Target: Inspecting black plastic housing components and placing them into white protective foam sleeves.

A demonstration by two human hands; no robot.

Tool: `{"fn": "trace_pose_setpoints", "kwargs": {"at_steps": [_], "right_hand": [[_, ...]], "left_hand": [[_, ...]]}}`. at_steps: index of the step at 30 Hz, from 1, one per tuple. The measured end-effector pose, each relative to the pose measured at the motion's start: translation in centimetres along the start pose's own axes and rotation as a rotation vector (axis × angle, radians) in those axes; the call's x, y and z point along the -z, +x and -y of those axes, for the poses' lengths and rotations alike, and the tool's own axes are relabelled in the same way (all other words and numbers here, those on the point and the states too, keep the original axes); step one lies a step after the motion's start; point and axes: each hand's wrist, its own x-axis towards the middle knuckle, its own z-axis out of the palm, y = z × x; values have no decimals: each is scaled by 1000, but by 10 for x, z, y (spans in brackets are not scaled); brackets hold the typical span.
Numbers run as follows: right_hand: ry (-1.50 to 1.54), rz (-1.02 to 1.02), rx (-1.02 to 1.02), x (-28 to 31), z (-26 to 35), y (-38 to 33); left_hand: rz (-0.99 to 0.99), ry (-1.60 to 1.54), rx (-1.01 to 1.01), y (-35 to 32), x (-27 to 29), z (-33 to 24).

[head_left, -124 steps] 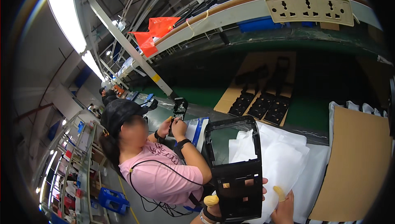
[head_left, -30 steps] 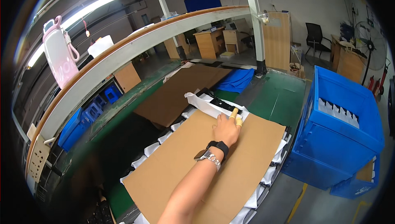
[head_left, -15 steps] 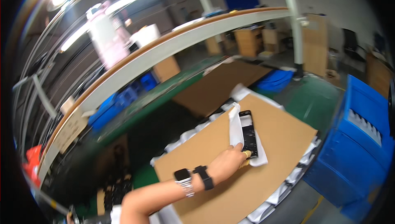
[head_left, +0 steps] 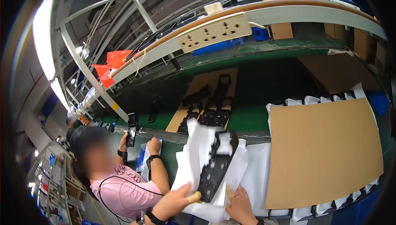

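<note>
My left hand [head_left: 176, 202], with a yellow finger cot on its thumb and a black band at the wrist, grips the lower end of a black plastic frame part [head_left: 218, 167]. The part is tilted and has cutouts along it. A white foam sheet [head_left: 199, 142] lies behind and around it, slightly blurred. My right hand [head_left: 241, 206], also with a yellow finger cot, has its bent fingers at the lower edge of the white sheeting right of the part. More white sheets [head_left: 256, 175] lie beneath, next to a brown cardboard sheet [head_left: 326, 155].
At the left a co-worker in a pink shirt [head_left: 128, 192] holds a small black part [head_left: 131, 137] over the bench. Black frames [head_left: 214, 117] sit on cardboard [head_left: 175, 117] at the far side. Wrapped parts [head_left: 315, 100] poke out around the cardboard sheet. A power strip [head_left: 216, 33] hangs on the shelf edge.
The view has swung left. The black part and its white foam have left the cardboard sheet and are in my left hand over the white sheets. My right hand has come into view.
</note>
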Motion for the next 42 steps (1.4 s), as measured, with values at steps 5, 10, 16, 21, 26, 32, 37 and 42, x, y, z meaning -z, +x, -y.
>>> {"fn": "trace_pose_setpoints", "kwargs": {"at_steps": [5, 10, 16, 21, 26, 32, 37, 42], "right_hand": [[-65, 44, -32, -10, -9, -10], [-91, 60, -71, -11, -12, -10], [-80, 82, -73, -2, -5, -4], [49, -105, -85, 3, 13, 0], [49, -12, -38, 6, 4, 3], [30, 63, -40, 9, 11, 5], [75, -37, -74, 9, 9, 2], [43, 61, -171, 3, 3, 4]], "left_hand": [[-4, 110, -42, -18, -34, 27], [-608, 393, -72, -24, -37, -18], [-312, 53, 231, 30, -68, 0], [-221, -159, 247, 29, -61, 11], [-36, -884, 325, 22, -57, 28], [1, -1768, 140, 14, -60, 46], [92, -2327, -203, 18, -52, 29], [186, -2407, -94, 19, -49, 28]]}}
